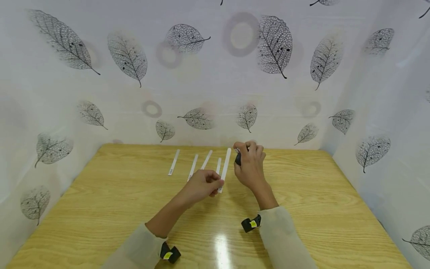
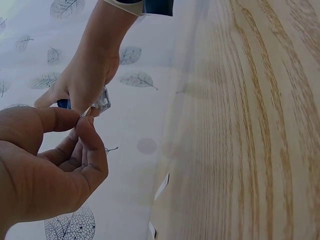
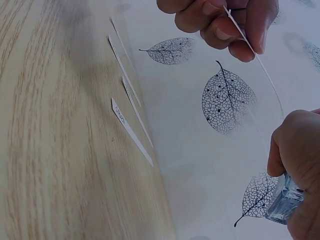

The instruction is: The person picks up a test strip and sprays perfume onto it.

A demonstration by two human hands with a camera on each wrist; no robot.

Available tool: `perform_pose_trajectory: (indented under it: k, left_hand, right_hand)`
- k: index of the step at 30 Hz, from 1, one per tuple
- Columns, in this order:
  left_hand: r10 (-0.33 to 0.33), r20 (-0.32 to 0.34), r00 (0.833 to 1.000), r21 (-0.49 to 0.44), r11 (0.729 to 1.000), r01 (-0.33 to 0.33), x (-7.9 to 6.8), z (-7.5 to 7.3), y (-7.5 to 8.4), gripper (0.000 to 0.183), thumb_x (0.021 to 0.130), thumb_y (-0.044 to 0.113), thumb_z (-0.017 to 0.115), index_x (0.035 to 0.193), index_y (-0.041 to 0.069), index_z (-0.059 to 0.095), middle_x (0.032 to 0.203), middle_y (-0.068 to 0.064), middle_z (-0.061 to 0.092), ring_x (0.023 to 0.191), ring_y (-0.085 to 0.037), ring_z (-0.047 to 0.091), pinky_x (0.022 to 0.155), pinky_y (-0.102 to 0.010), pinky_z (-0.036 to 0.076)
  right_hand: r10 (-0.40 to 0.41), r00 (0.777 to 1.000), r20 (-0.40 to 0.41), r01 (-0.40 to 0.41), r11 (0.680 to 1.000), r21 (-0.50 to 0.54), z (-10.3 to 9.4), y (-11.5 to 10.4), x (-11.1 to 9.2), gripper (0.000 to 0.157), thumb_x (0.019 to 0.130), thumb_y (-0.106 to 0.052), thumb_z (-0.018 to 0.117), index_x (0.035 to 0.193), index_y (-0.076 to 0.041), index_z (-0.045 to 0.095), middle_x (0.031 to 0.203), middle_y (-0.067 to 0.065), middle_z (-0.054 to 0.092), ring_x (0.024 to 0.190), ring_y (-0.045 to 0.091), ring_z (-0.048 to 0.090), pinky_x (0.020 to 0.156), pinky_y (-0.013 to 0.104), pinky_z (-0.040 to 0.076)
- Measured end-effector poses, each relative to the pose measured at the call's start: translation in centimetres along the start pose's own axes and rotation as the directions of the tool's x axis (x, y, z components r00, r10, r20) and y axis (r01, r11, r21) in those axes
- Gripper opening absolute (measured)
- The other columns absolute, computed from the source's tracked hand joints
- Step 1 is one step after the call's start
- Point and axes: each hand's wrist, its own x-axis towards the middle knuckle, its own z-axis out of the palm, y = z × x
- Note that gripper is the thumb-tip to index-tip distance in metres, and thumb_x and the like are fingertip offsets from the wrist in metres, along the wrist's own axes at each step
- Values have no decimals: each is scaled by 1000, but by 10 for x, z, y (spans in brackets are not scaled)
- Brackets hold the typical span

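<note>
My left hand [image 1: 201,184] pinches a long white paper strip [image 1: 226,160] near its lower end, between thumb and fingertips. The strip stands up and leans slightly right in the head view. In the right wrist view the strip [image 3: 267,80] bows a little toward my other hand. My right hand [image 1: 252,164] is raised just right of the strip, with its fingers curled round a small clear glass bottle [image 3: 286,200]. A dark part of that bottle [image 1: 238,159] shows beside the thumb in the head view. Most of the bottle is hidden by the hand.
Several more white paper strips lie on the wooden table [image 1: 100,209], left of the raised one, including a far-left strip [image 1: 173,163] with small print at its near end. A pale curtain with leaf prints [image 1: 215,82] stands behind the table's back edge and along both sides.
</note>
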Motion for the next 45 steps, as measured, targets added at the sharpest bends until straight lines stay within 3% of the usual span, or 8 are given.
perform_pose_trajectory:
  k: [6,12,17,31,45]
  left_hand:
    - [-4,5,1000,2,1000,4,-1,0,1,24,102,17,65,107,-7,67,83,-9,65,75,-25,64,74,-42,59]
    - [-11,7,1000,2,1000,11,-1,1,2,23,101,18,66,106,-5,68,83,-9,66,75,-25,64,71,-36,58]
    - [-14,6,1000,1,1000,14,-2,0,3,20,101,18,66,104,-2,70,83,-9,66,73,-21,63,72,-38,58]
    - [-9,14,1000,-26,1000,9,-2,-1,4,20,102,16,65,105,-3,69,85,-9,66,77,-25,65,75,-40,59]
    - [-5,27,1000,-25,1000,6,-3,0,4,20,102,16,65,104,-3,69,83,-8,66,73,-20,63,73,-36,58]
  right_hand:
    - [8,1000,13,-8,1000,15,0,0,0,61,83,6,69,128,-24,43,120,25,44,101,48,36,79,59,32]
    - [17,999,28,-17,1000,13,0,0,0,61,83,6,69,128,-24,42,121,26,45,102,48,37,80,59,32]
    - [18,999,33,-18,1000,16,0,0,0,60,82,6,69,127,-24,43,121,26,45,102,48,37,80,59,32]
    - [19,1000,25,-19,1000,18,1,1,-1,60,82,8,69,126,-22,43,119,25,45,99,46,35,78,57,30]
    - [26,999,39,-27,999,22,0,1,0,60,82,8,71,126,-22,44,120,25,45,102,46,35,80,58,31]
